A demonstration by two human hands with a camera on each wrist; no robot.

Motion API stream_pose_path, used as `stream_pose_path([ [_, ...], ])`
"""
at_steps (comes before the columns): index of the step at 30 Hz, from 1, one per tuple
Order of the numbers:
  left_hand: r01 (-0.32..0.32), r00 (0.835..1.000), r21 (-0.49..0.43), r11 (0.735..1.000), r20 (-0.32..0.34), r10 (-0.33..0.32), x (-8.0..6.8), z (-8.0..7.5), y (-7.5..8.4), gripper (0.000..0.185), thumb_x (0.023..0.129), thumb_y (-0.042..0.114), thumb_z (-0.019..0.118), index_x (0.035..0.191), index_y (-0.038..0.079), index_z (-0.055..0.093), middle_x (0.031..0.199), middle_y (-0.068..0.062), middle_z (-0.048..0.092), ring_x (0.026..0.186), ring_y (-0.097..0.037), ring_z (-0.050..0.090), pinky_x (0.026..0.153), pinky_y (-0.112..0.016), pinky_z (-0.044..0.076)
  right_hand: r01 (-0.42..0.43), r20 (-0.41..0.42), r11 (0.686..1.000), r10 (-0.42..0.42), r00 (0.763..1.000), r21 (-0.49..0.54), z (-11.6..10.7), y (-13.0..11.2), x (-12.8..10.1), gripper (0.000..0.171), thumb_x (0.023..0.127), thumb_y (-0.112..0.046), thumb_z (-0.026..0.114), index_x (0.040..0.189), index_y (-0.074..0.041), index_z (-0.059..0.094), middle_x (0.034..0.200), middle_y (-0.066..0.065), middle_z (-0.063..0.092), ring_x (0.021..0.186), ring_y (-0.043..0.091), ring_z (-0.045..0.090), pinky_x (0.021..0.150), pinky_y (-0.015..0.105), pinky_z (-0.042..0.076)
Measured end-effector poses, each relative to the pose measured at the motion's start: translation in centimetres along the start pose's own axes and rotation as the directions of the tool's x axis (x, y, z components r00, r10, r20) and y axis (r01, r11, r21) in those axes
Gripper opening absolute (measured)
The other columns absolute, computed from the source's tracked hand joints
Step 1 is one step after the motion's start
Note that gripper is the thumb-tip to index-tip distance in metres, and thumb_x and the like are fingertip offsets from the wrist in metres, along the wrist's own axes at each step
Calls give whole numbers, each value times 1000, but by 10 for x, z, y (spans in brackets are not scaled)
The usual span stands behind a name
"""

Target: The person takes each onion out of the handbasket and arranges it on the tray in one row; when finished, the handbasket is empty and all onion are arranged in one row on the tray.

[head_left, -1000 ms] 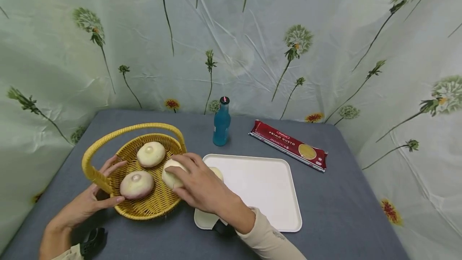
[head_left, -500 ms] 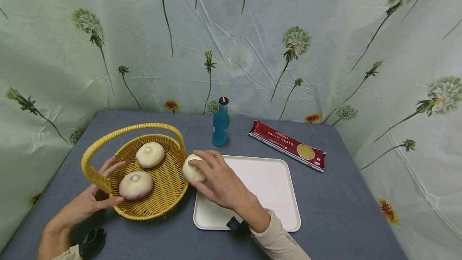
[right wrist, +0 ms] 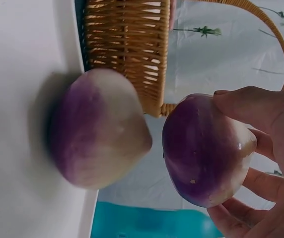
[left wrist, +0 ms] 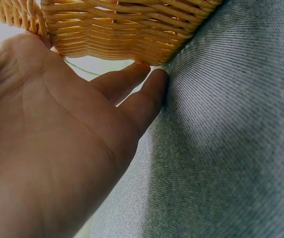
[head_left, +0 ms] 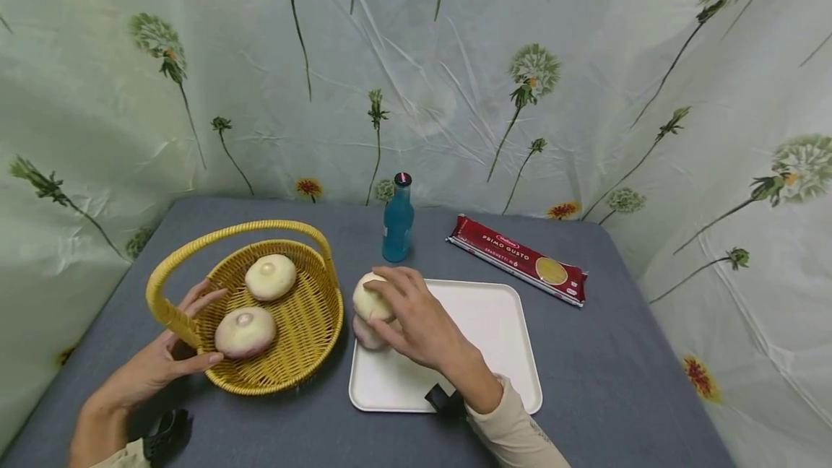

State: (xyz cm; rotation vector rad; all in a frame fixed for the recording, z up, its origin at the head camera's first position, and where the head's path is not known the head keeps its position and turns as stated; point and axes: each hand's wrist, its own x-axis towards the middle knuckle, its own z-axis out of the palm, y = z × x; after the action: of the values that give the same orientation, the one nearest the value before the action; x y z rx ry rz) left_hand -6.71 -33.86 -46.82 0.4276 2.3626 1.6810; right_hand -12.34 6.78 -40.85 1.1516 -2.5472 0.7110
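Grey cloth table (head_left: pixel 617 352) w/ a flowery sheet (head_left: pixel 455 56) hung behind it. Right hand (head_left: pixel 416 320) has its fingers curled round a turnip (head_left: pixel 369 300), purple and white underneath in the wrist cam, held just over the near left corner of the white tray (head_left: pixel 481 338). Another turnip (right wrist: pixel 95 134) already sits on the tray right below/beside it, can't tell if they touch. Next to the tray on the left is a yellow wicker basket (head_left: pixel 305 331) w/ two more turnips (head_left: pixel 271 276) (head_left: pixel 245 331) inside. Left hand (head_left: pixel 156 363) is mostly flat, fingers relaxed against the basket's outer wall, thumb by the handle base. Farther back: blue bottle (head_left: pixel 398 219) standing upright, red spaghetti pack (head_left: pixel 518 260) lying flat.
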Motion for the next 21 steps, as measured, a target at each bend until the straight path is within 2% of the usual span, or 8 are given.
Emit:
stream_pose_path([
  [7,-24,1000,23,999,-4,24,-2,0,1,87,94,-6,61,162,15,11,166,10,-17,133,20,8,89,-5,29,-35,-10,999,35,999,15,-1,7,-6,45,91,-25,75,132,-14,60,146,8,52,131,27,45,102,42,47],
  [21,-29,1000,-18,999,8,29,0,1,0,87,95,-7,60,162,14,10,165,9,-19,134,18,7,91,-5,29,-122,-24,993,122,992,-5,-7,29,-22,43,89,-27,78,127,-15,62,141,7,55,130,28,47,99,44,49],
])
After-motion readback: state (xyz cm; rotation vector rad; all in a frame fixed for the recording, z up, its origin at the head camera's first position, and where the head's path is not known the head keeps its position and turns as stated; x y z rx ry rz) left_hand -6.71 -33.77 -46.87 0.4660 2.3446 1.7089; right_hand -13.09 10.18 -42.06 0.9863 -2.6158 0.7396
